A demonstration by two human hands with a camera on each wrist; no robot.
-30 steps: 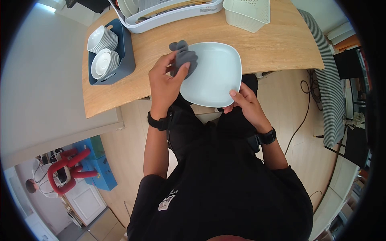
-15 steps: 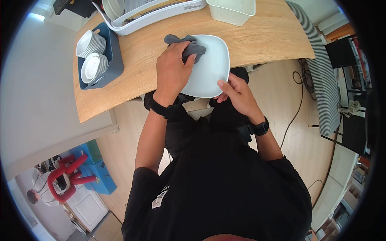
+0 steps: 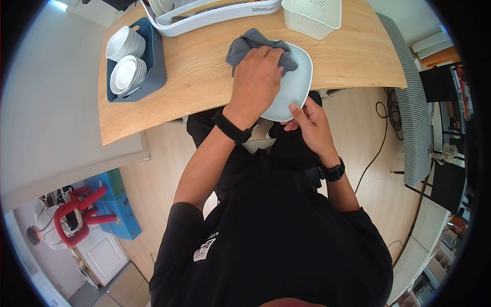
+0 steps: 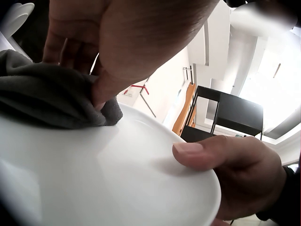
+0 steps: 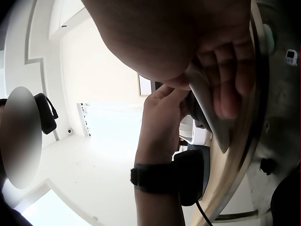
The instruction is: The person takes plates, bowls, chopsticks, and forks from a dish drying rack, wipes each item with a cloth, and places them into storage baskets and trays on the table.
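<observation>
A white rounded-square plate (image 3: 292, 92) is held over the table's front edge. My right hand (image 3: 313, 123) grips its near right corner, thumb on top and fingers underneath. My left hand (image 3: 257, 79) holds a bunched dark grey cloth (image 3: 243, 45) against the plate's upper face, toward its far side. In the left wrist view the cloth (image 4: 51, 94) lies in folds on the plate (image 4: 122, 174), with the thumb and fingers pinching it. Seen from the right wrist, the plate (image 5: 207, 99) is edge-on between thumb and fingers.
On the wooden table (image 3: 204, 77), a blue-grey bin (image 3: 156, 66) at left holds stacked white bowls (image 3: 125, 43). A white dish rack (image 3: 220, 15) stands at the back, beside a cream perforated basket (image 3: 312, 20). A cable (image 3: 378, 133) lies on the floor at right.
My left hand has moved the cloth rightward across the plate, from its left edge to over its far part. The right hand keeps its grip on the same corner; the plate looks more tilted.
</observation>
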